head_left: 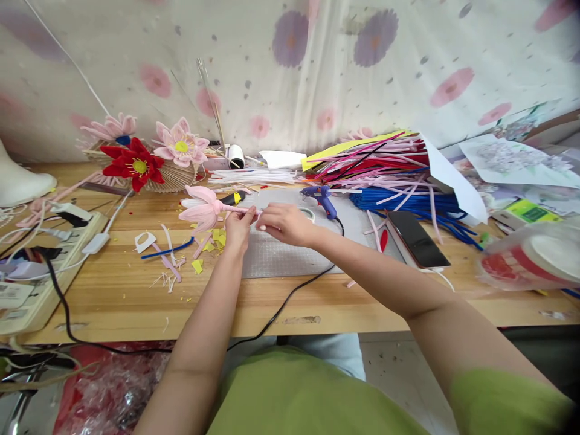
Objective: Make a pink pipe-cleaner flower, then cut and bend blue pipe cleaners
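A pink pipe-cleaner flower (203,208) lies sideways above the table, its petals pointing left and its wrapped stem running right. My left hand (239,228) is closed around that stem. Just to the right, my right hand (286,223) pinches at the stem's end; what exactly sits between its fingertips is too small to make out. Both hands are over a grey cutting mat (281,257). Behind my right hand is a roll of tape (308,214), partly hidden. A blue glue gun (322,199) rests on the mat to the right.
Finished red (136,166) and pink flowers (181,145) stand at the back left. Bundles of red and blue pipe cleaners (403,202) lie right of the mat, near a phone (419,238) and a plastic cup (534,257). A power strip (54,272) sits left; a black cable (290,299) crosses the front.
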Motion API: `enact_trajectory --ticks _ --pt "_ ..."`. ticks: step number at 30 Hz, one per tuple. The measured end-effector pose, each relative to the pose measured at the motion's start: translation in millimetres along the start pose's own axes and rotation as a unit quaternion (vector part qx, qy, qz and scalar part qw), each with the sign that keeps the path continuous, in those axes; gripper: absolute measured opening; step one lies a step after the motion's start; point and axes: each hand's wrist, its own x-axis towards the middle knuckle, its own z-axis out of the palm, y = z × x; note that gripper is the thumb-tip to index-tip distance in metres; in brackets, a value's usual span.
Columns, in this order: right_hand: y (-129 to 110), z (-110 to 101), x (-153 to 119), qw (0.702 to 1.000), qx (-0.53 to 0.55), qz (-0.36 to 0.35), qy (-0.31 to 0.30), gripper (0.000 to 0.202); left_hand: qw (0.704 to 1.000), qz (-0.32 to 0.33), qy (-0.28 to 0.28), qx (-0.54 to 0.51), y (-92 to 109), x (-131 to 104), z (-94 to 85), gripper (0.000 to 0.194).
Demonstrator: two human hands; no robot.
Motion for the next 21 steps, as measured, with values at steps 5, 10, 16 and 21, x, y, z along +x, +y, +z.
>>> enact_trajectory --ticks 5,10,16,21 --pt "34 -8 16 0.953 0.135 0.232 0.141 0.018 0.999 0.016 -0.03 0.03 3 -2 -5.9 0.03" --pt "67 2 24 0.848 0.304 0.418 0.12 0.015 0.995 -0.013 -0.085 0.041 11 -5 -3.5 0.028" --pt "59 20 14 0.737 0.432 0.514 -0.081 0.012 0.993 0.022 -0.11 0.021 10 -8 0.1 0.022" --pt "50 29 11 0.731 0.409 0.508 -0.201 0.013 0.994 0.001 -0.106 0.031 6 -11 3.3 0.024"
